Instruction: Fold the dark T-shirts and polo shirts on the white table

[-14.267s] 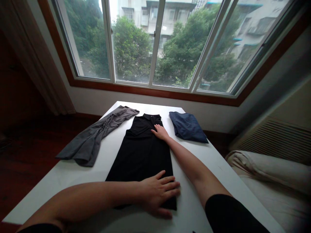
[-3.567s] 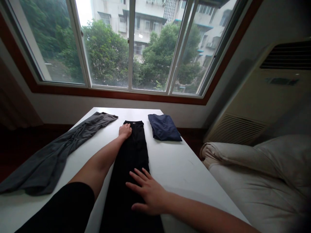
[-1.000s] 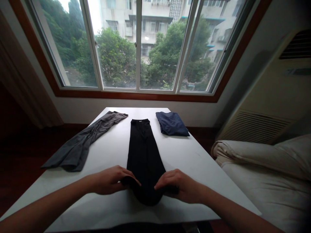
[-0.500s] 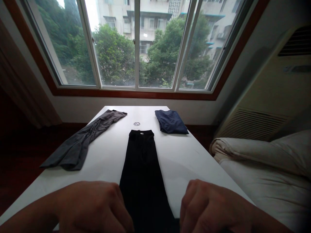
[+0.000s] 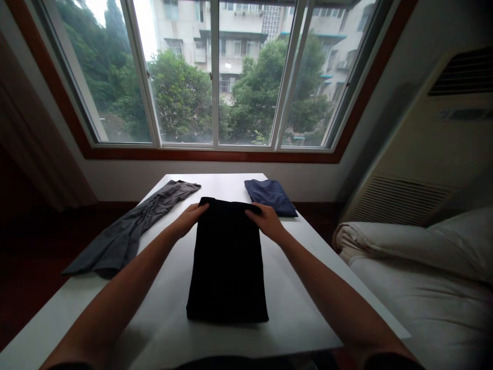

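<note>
Black trousers (image 5: 228, 262) lie folded over into a shorter rectangle on the white table (image 5: 165, 308), the fold toward me. At the far end, my left hand (image 5: 191, 215) pinches the left corner of the upper layer, thumb on top. The right corner is gripped by my right hand (image 5: 266, 218), its thumb also on the cloth. The waistband beneath is hidden by the upper layer. Dark grey trousers (image 5: 127, 234) stretch lengthwise along the table's left side. Beyond my right hand rests a folded navy blue garment (image 5: 271, 197).
A bed or couch with pale bedding (image 5: 416, 272) stands right of the table. Behind it is a beige air-conditioning unit (image 5: 416, 164). A wide window (image 5: 215, 103) spans the wall beyond the table, and a curtain (image 5: 34, 133) hangs at the left.
Both hands moved from the near edge to the far end, carrying the lower part of the black trousers over the waist part. The trousers now lie doubled. The view tilted slightly upward.
</note>
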Tool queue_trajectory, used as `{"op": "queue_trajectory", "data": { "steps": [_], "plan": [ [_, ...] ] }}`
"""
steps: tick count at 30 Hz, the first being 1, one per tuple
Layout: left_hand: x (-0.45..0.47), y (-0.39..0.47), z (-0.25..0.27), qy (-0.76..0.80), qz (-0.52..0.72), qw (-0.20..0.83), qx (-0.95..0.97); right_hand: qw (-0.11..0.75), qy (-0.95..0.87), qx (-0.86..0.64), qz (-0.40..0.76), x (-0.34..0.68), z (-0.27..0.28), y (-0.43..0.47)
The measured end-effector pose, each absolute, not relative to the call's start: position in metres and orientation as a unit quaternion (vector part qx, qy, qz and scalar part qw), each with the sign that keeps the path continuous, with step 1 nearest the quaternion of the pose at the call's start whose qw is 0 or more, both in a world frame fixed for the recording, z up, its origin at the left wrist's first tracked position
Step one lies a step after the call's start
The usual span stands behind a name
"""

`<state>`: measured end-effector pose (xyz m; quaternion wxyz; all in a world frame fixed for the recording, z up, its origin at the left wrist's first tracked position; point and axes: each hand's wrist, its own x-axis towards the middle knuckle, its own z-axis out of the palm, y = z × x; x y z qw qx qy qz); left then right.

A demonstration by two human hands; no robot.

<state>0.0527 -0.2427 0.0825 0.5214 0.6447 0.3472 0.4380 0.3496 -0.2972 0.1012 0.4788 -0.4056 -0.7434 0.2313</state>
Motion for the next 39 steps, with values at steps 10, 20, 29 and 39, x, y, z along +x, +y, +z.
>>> {"op": "queue_trajectory", "data": {
  "steps": [10,20,29,39],
  "plan": [
    [0.062,-0.178,-0.015,0.581,0.358,0.334,0.650,0.341,-0.715,-0.553,0.259,0.346,-0.016,-0.191],
    [0.065,-0.164,-0.031,0.588,0.379,0.185,0.690,0.371,-0.684,-0.616,0.121,0.350,-0.030,-0.174],
    [0.057,-0.167,-0.042,0.575,0.280,0.121,0.759,0.331,-0.743,-0.575,0.089,0.353,-0.043,-0.180],
    [0.054,-0.172,-0.029,0.561,0.294,0.225,0.741,0.303,-0.762,-0.554,0.145,0.343,-0.046,-0.181]
  ]
}}
